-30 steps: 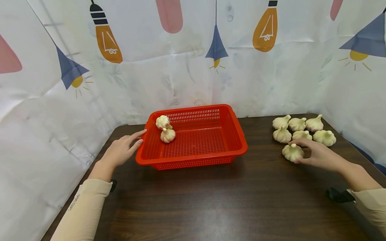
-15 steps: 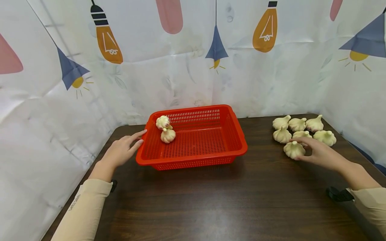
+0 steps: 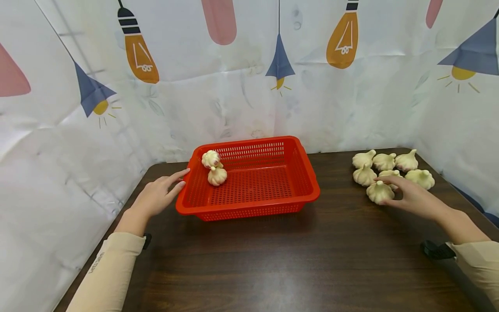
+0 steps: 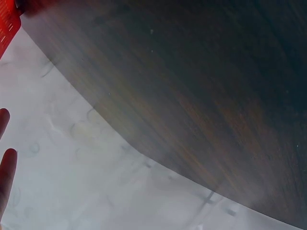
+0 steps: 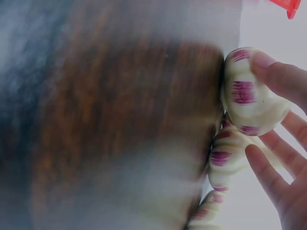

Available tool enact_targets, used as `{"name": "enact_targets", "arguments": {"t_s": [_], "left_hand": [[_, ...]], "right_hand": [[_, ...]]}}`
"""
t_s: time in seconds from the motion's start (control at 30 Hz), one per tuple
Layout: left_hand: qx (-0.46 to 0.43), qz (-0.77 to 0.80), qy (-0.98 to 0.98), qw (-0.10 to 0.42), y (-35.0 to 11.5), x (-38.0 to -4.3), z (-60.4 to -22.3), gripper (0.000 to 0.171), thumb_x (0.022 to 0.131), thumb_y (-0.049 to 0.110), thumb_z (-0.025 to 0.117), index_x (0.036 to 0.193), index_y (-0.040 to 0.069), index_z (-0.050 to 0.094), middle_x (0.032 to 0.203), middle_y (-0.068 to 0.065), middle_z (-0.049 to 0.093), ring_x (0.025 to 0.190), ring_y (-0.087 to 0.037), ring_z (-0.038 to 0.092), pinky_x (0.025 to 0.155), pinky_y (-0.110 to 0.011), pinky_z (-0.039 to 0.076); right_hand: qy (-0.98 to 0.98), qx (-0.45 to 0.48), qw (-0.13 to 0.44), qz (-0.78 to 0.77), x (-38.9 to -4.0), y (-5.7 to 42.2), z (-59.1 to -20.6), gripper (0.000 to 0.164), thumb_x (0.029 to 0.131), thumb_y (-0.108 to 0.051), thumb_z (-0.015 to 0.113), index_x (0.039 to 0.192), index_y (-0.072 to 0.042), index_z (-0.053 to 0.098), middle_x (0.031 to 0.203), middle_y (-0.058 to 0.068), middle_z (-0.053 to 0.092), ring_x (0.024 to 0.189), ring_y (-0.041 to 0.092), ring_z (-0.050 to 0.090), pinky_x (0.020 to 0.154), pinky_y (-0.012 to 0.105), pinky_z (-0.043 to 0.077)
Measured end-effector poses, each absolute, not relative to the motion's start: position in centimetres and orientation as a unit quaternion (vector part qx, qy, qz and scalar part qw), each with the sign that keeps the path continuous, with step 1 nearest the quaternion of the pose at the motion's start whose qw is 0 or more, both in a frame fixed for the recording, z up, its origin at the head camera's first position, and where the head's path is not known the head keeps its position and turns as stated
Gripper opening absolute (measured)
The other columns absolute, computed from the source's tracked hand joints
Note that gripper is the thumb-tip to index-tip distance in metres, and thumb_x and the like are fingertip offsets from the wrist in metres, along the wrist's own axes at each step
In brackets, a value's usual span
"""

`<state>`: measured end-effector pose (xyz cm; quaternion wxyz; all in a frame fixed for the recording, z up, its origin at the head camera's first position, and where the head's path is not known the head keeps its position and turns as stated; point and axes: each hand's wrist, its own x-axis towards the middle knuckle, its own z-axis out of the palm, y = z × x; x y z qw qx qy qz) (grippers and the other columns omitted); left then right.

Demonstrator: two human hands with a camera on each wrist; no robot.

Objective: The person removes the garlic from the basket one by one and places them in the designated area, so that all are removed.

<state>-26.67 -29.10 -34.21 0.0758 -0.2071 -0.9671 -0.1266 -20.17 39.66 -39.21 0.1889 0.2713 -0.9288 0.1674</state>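
Observation:
At the right of the head view, my right hand point(image 3: 415, 199) holds a garlic bulb point(image 3: 379, 192) between thumb and fingers, at the front of a cluster of garlic bulbs point(image 3: 383, 161). The right wrist view shows the thumb point(image 5: 278, 79) on the purple-streaked bulb point(image 5: 252, 98), with other fingers behind it. My left hand point(image 3: 153, 195) reaches to the left rim of a red plastic basket point(image 3: 249, 203), its fingertips touching the edge. Two garlic bulbs point(image 3: 217, 176) lie in the basket's left end, one partly behind the other.
The dark wooden table point(image 3: 249, 260) runs up to a patterned cloth point(image 3: 253, 99) at the back and sides. Several garlic bulbs stand close together in two rows at the back right. Part of the basket point(image 4: 7, 21) shows in the left wrist view.
My right hand has moved the held bulb slightly back toward the cluster, where it now stays almost still. The left hand and the basket keep their places.

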Motion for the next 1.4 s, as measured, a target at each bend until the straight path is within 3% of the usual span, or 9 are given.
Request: {"name": "enact_targets", "arguments": {"t_s": [0.27,0.5,0.73,0.83,1.0,1.1,1.2,1.3,1.4], "left_hand": [[-0.207,-0.127,-0.967,0.077,-29.1,-26.8,-34.1,0.056,0.109,0.045,0.043,0.158,0.018,0.042,0.139,-0.027,0.058,0.121,-0.048,0.056,0.098,-0.068,0.044],[-0.209,-0.126,-0.966,0.079,-29.1,-26.8,-34.2,0.056,0.109,0.045,0.043,0.157,0.019,0.043,0.139,-0.027,0.058,0.12,-0.048,0.056,0.097,-0.067,0.045],[-0.208,-0.126,-0.967,0.078,-29.1,-26.8,-34.2,0.056,0.109,0.045,0.044,0.157,0.018,0.043,0.137,-0.027,0.059,0.119,-0.048,0.057,0.097,-0.067,0.045],[-0.207,-0.126,-0.967,0.077,-29.1,-26.8,-34.2,0.056,0.109,0.046,0.043,0.158,0.018,0.043,0.138,-0.026,0.059,0.119,-0.048,0.057,0.097,-0.067,0.045],[-0.206,-0.126,-0.967,0.076,-29.1,-26.8,-34.1,0.056,0.109,0.046,0.043,0.158,0.018,0.043,0.139,-0.027,0.058,0.12,-0.048,0.056,0.098,-0.067,0.045],[-0.207,-0.126,-0.967,0.076,-29.1,-26.8,-34.1,0.056,0.109,0.046,0.043,0.158,0.018,0.043,0.139,-0.027,0.058,0.12,-0.048,0.056,0.098,-0.067,0.044],[-0.208,-0.125,-0.967,0.076,-29.1,-26.7,-34.1,0.056,0.109,0.046,0.043,0.158,0.018,0.043,0.139,-0.027,0.058,0.12,-0.048,0.056,0.098,-0.067,0.044],[-0.21,-0.124,-0.967,0.077,-29.1,-26.7,-34.2,0.056,0.109,0.046,0.043,0.158,0.018,0.043,0.138,-0.027,0.059,0.12,-0.048,0.056,0.098,-0.067,0.044],[-0.21,-0.122,-0.967,0.076,-29.1,-26.7,-34.1,0.056,0.109,0.045,0.043,0.158,0.018,0.043,0.137,-0.027,0.059,0.119,-0.048,0.056,0.097,-0.067,0.045]], "right_hand": [[-0.938,0.258,0.17,0.16,-20.1,39.7,-38.9,0.065,0.069,-0.001,0.092,0.127,0.002,0.061,0.121,0.018,0.065,0.095,0.027,0.064,0.07,0.036,0.057],[-0.931,0.269,0.178,0.172,-20.0,39.7,-38.6,0.067,0.068,0.0,0.092,0.129,0.002,0.062,0.123,0.015,0.065,0.105,0.007,0.06,0.075,0.02,0.052],[-0.931,0.266,0.161,0.193,-20.1,39.1,-37.1,0.07,0.071,0.002,0.091,0.134,0.002,0.06,0.124,0.018,0.064,0.105,0.016,0.06,0.074,0.033,0.057],[-0.93,0.266,0.167,0.193,-20.3,38.8,-36.2,0.071,0.071,0.003,0.091,0.135,0.001,0.06,0.126,0.014,0.064,0.106,0.006,0.058,0.075,0.03,0.056],[-0.92,0.275,0.178,0.213,-20.7,37.9,-34.7,0.071,0.071,0.002,0.091,0.135,-0.003,0.061,0.127,0.0,0.063,0.11,-0.017,0.047,0.082,0.013,0.047],[-0.916,0.283,0.172,0.227,-21.0,37.3,-33.8,0.07,0.074,0.004,0.088,0.137,-0.003,0.06,0.127,0.004,0.064,0.111,-0.02,0.045,0.085,0.009,0.043],[-0.919,0.284,0.162,0.222,-21.2,36.6,-32.8,0.068,0.077,0.005,0.086,0.139,-0.003,0.058,0.128,0.013,0.064,0.109,-0.012,0.051,0.085,0.01,0.044],[-0.926,0.278,0.152,0.206,-21.5,35.7,-31.8,0.065,0.082,0.0,0.084,0.141,-0.004,0.057,0.13,0.016,0.063,0.11,0.011,0.061,0.084,0.015,0.047],[-0.926,0.286,0.151,0.194,-22.0,34.5,-30.8,0.06,0.086,-0.002,0.082,0.14,-0.005,0.058,0.131,0.015,0.063,0.11,0.03,0.061,0.082,0.023,0.051]]}}
